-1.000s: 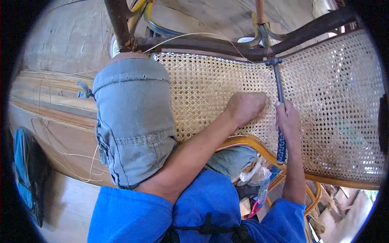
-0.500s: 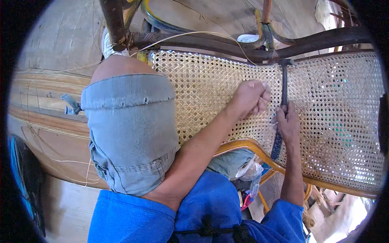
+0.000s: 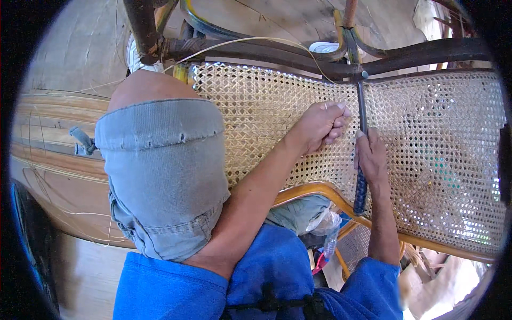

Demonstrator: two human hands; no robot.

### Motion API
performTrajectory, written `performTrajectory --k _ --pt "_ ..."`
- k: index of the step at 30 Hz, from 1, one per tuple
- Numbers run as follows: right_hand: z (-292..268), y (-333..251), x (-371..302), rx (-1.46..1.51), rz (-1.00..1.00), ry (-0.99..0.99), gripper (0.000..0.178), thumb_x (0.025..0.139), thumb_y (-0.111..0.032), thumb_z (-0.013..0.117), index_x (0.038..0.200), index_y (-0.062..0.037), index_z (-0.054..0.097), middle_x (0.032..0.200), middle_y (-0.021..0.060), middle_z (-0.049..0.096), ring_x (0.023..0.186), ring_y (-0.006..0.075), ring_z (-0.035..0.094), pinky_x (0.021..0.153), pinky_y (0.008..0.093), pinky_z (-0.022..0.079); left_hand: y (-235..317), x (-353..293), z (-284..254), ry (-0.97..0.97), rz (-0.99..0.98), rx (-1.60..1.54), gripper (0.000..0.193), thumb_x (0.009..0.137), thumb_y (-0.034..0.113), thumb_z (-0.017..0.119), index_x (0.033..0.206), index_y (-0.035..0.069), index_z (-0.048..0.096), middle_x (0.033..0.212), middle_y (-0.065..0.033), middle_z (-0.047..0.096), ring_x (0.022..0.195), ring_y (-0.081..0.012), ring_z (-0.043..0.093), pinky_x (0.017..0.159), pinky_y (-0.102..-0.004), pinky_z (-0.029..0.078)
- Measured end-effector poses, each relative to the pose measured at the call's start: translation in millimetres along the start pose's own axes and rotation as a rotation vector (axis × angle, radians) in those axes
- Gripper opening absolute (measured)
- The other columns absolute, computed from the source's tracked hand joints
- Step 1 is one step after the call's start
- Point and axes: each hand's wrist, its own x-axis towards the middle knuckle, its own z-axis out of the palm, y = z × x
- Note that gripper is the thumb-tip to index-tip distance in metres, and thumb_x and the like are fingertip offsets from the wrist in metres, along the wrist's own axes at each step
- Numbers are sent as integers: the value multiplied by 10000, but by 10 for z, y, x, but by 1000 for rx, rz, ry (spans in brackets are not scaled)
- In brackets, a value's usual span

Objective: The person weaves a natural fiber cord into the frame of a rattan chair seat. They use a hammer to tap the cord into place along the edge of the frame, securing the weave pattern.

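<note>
A woven cane panel [image 3: 256, 114] in open mesh spreads under both my hands, held within a rattan frame. My left hand [image 3: 322, 127] is curled closed just over the mesh, thumb against the fingers; whatever it may pinch is hidden. Beside it, my right hand [image 3: 372, 154] grips a hammer [image 3: 361, 109] partway along its dark handle. The hammer's head lies by the dark far rail [image 3: 298, 64], near the joint. Its textured grip end reaches toward the near curved rattan edge [image 3: 314, 189].
A loose cane strand [image 3: 250, 38] arches over the far rail. My bent knee in grey shorts [image 3: 162, 160] takes up the left side. Below the near edge are a plastic bottle [image 3: 330, 242] and crumpled cloth [image 3: 296, 213]. Wooden planks [image 3: 58, 128] lie at the left.
The hammer has shifted slightly left and its head has turned, with my right hand still around the handle. My left hand has moved a little left and stays closed. The whole view has shifted slightly.
</note>
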Motion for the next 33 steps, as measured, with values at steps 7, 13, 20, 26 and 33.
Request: performTrajectory --k 7,13,20,26,33 --pt "54 -89 86 -61 53 -69 268 935 -255 442 792 -28 442 552 51 466 386 137 478 365 292 392 14 1 -1 52 -28 -62 288 952 351 445 870 85 518 577 62 354 472 -63 367 407 -222 298" --pt "90 -73 18 137 1 22 286 931 -271 442 781 -28 447 564 41 452 394 129 463 373 286 388 29 2 5 57 -3 -87 301 949 361 449 847 84 505 573 57 351 470 -72 368 412 -228 300" --pt "122 -42 -50 146 88 16 291 932 -280 442 779 -33 465 559 29 448 388 116 446 370 279 373 -6 24 -16 39 -21 -109 310 954 359 429 829 84 503 566 51 344 481 -86 384 417 -233 309" --pt "338 500 -877 207 1 125 243 884 -270 518 832 -32 531 625 54 507 503 156 513 467 313 410 52 -21 -66 113 -9 5 294 946 347 433 833 86 508 579 47 362 486 -81 388 414 -228 304" --pt "1145 1006 -1853 27 -315 260 306 753 -277 691 907 -33 587 717 128 557 673 310 556 620 392 447 96 -217 69 141 180 822 259 929 304 475 844 71 549 692 -8 541 504 -78 490 427 -224 377"
